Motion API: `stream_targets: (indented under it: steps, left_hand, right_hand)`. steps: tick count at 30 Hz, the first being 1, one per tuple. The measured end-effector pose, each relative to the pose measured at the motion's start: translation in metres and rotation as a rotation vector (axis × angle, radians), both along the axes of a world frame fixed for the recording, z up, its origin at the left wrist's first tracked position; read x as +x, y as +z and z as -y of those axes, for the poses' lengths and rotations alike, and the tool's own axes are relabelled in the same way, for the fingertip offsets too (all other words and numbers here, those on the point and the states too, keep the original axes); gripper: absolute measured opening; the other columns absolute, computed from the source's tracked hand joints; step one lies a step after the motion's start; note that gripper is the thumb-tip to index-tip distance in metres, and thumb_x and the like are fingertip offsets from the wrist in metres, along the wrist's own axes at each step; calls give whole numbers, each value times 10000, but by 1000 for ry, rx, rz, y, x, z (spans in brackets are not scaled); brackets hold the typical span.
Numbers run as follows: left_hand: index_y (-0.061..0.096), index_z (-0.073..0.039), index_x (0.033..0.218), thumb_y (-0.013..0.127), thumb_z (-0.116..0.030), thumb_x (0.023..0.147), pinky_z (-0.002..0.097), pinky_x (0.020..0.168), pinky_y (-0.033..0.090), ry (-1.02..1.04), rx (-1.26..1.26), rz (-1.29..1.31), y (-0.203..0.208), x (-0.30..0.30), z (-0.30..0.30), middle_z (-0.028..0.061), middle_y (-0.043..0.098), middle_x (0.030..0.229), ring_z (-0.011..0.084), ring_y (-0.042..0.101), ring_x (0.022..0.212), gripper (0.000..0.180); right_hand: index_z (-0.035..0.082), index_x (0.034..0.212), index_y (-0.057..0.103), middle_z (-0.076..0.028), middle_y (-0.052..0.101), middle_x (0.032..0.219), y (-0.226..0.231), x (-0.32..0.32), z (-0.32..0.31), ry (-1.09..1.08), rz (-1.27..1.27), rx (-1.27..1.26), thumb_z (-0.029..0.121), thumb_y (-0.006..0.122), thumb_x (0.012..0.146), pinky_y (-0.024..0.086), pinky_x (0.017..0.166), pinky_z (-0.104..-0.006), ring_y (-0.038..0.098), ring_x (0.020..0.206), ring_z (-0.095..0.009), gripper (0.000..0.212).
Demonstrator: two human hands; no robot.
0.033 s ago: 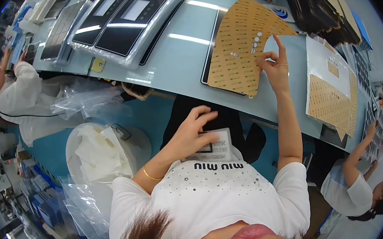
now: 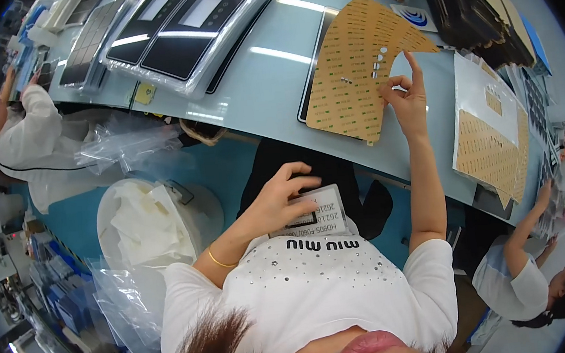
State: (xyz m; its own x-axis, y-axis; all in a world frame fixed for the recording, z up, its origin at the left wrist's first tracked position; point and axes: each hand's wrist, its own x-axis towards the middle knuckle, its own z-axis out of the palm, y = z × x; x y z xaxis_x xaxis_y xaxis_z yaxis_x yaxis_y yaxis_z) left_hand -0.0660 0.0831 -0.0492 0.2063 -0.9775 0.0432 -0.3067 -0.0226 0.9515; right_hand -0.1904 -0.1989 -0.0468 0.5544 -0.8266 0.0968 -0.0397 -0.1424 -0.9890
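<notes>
A tan adhesive-backing sheet (image 2: 347,66) with rows of small print and several small cut-outs lies bowed over a dark-edged panel (image 2: 309,105) on the table. My right hand (image 2: 406,105) pinches its right edge between thumb and bent fingers, with the index finger stretched up along it. In front of my chest, my left hand (image 2: 285,200) hovers off the table, fingers bent and apart, and nothing shows between them. Beside its thumb hangs a clear badge holder (image 2: 324,217), which that hand partly covers.
Film-wrapped black panels (image 2: 179,42) are stacked at the far left. Tan-and-white sheets (image 2: 488,134) lie right, below dark stacked sheets (image 2: 465,12). A white bin (image 2: 207,212) with crumpled paper stands left, off the table. Two people (image 2: 37,133) work at either side.
The badge holder has swung and tilted slightly, and my left hand has shifted a little. My right hand and the sheet look nearly the same.
</notes>
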Motion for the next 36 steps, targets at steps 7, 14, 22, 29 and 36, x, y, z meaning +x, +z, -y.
stream_targets:
  steps: [7,14,22,29,36]
  left_hand:
    - [618,1,803,696,22,738,268,585,465,223,-160,258,-9,26,10,65,632,831,161,582,711,103]
    - [589,-7,779,720,-14,698,338,756,484,191,-249,473,-15,42,40,90,650,1086,267,568,933,154]
    - [563,-12,776,717,-57,709,348,769,502,161,-248,520,-17,45,41,95,633,1099,290,559,940,173]
    - [561,-12,771,721,-65,706,339,753,510,152,-260,563,-19,45,42,98,631,1108,282,558,941,180]
    - [546,-19,771,722,-71,698,320,751,516,82,-226,764,-13,43,45,98,603,1161,263,551,917,198]
  right_hand:
    - [145,1433,295,-30,594,800,-7,9,-8,-8,-23,-45,-86,599,798,486,585,-214,562,622,-47,741]
    - [155,1428,293,-40,595,799,-12,9,-6,-32,-31,-72,-81,600,813,482,568,-200,560,609,-41,727]
    - [156,1426,295,-41,598,794,-10,11,-7,-41,-73,-79,-77,607,814,488,567,-201,569,616,-43,726]
    - [149,1424,298,-42,597,785,-13,11,-7,-49,-79,-93,-73,614,811,482,562,-195,569,613,-43,724]
    - [146,1416,317,-32,598,779,-15,11,-7,-57,-91,-135,-54,626,812,475,561,-186,545,596,-37,707]
